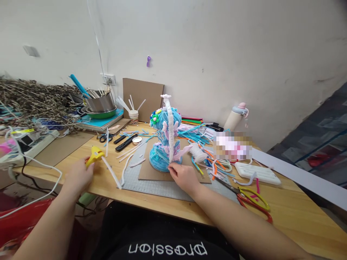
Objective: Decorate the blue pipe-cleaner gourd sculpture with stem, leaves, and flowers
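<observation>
In my left hand (80,175), at the left of the table, is a yellow hot glue gun (95,155); a long whitish glue stick (111,172) juts from it toward the table's front edge. My right hand (184,177) pinches the lower end of a fuzzy white strip (170,133) at the base of a blue pipe-cleaner craft piece (157,159). That piece stands upright on a cardboard sheet (149,175), with pink butterfly shapes and small colored flowers on it. A white flower shape tops the strip.
A grey cutting mat (132,182) lies under the cardboard. Scissors with yellow and red handles (255,200) rest at right, near a white spool (198,153) and loose pipe cleaners. A black cutter (126,142) and a cup of sticks (133,116) are further left.
</observation>
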The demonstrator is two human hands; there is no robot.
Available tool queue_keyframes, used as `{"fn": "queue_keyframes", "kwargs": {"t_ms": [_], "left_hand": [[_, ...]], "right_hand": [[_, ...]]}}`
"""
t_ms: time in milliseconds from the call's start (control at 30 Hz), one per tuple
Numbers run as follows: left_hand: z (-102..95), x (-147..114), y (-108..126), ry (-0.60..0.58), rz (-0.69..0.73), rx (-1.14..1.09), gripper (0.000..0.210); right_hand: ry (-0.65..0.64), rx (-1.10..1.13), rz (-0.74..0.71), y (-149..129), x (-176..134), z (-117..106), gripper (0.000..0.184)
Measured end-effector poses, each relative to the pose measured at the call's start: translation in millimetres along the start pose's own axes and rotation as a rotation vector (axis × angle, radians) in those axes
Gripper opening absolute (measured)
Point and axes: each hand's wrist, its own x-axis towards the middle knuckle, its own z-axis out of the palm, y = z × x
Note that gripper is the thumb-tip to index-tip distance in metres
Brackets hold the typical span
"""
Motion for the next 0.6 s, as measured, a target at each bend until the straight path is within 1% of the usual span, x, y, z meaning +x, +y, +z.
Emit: {"fn": "queue_keyframes", "kwargs": {"t_ms": [67,133,167,200,267,300,333,400,533,567,600], "left_hand": [[-3.7,-11.5,7.4,-0.124,0.036,-0.126,0.035],[-7.3,-28.5,20.0,-0.284,0.092,-0.353,0.035],[-8.5,-38.7,28.0,-0.400,0.152,-0.486,0.040],[-9.0,-49.7,36.7,-0.476,0.180,-0.591,0.046],[-7.1,-73.3,54.8,-0.654,0.188,-0.698,0.049],[-5.0,-85.0,63.3,-0.722,0.190,-0.722,0.049],[-2.3,-96.1,71.2,-0.751,0.190,-0.736,0.048],[3.5,-115.3,84.7,-0.746,0.206,-0.725,0.046],[12.5,-137.3,103.2,-0.513,0.345,-0.764,0.037],[14.9,-140.0,106.1,-0.495,0.350,-0.797,0.037],[17.7,-142.2,108.2,-0.509,0.328,-0.828,0.039]], "right_hand": [[0.011,0.108,0.005,4.0,-0.4,0.3,0.023],[0.008,0.192,0.032,6.4,0.1,0.5,0.020],[0.008,0.228,0.048,6.7,0.4,0.4,0.018],[0.011,0.260,0.063,6.6,0.9,0.2,0.018],[0.018,0.314,0.083,5.3,1.4,-0.6,0.018],[0.021,0.335,0.087,4.6,1.5,-1.0,0.018],[0.024,0.351,0.091,4.0,1.4,-1.4,0.018],[0.029,0.370,0.094,3.4,0.9,-1.9,0.018],[0.031,0.386,0.086,4.8,0.7,-1.5,0.020],[0.028,0.391,0.081,5.4,0.9,-1.3,0.020],[0.027,0.396,0.078,5.9,1.2,-1.1,0.021]]}}
